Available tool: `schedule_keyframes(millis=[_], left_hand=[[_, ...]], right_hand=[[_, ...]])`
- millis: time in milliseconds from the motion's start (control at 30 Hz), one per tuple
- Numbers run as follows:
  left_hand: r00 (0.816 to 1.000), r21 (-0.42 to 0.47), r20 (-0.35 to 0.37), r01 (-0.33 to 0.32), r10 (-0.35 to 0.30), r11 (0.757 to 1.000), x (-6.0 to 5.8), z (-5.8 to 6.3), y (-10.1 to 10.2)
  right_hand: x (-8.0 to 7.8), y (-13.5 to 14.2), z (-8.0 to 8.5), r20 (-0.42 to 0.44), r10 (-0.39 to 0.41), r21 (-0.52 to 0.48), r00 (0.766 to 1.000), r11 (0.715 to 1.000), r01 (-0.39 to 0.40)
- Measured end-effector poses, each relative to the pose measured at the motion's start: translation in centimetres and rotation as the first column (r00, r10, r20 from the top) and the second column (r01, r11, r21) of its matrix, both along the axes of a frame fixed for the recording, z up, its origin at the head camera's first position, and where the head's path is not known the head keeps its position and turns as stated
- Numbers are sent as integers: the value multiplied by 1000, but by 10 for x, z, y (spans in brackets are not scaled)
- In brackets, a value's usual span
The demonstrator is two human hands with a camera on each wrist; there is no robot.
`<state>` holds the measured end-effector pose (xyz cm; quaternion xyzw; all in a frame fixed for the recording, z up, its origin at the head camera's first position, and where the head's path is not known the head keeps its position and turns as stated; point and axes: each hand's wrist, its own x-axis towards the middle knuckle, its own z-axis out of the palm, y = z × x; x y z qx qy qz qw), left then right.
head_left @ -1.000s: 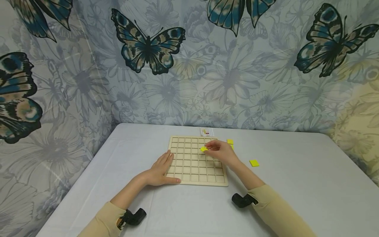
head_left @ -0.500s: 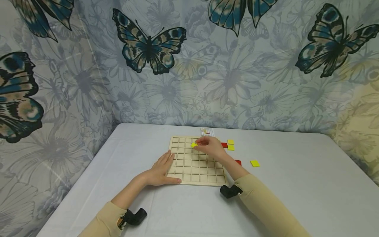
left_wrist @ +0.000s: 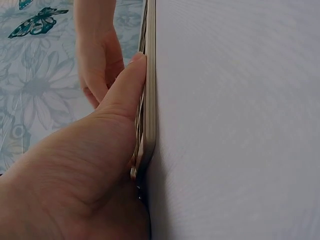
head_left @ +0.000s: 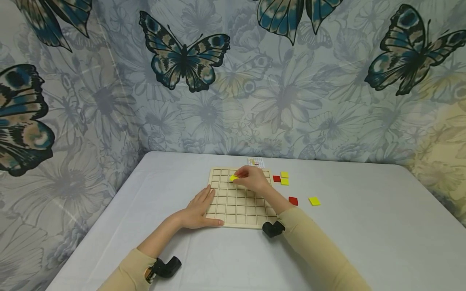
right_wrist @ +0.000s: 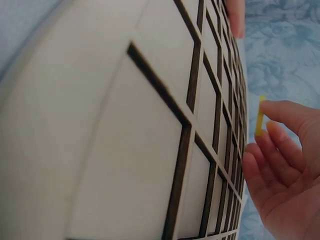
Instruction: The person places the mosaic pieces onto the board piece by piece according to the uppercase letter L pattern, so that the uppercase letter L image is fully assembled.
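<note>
As right fingers [right_wrist: 287,112] pinch, yellow tile [right_wrist: 259,119] between them, gridded board [head_left: 236,208] beneath

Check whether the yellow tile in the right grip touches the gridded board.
Apart: the right wrist view shows blue backdrop between the yellow tile and the gridded board.

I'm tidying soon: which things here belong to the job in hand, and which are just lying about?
In the job:
Grid board, left hand resting on it
Yellow tile, pinched by the right hand
Probably: loose yellow tiles, red tiles, printed card

Just there:
Butterfly backdrop
White table
Wrist cameras
</note>
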<state>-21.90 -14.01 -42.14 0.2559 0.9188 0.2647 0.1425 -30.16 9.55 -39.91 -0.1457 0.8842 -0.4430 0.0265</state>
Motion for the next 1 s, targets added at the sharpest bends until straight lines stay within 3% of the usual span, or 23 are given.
schedule_keyframes(millis=[600, 1000], left_hand=[[1000, -12, 6, -4, 4, 1000, 0, -1, 1], [1000, -13, -2, -8, 8, 1000, 0, -1, 1]], right_hand=[[-10, -7, -4, -50, 30, 161, 998, 987, -22], [-9, -8, -2, -76, 63, 156, 995, 987, -50]])
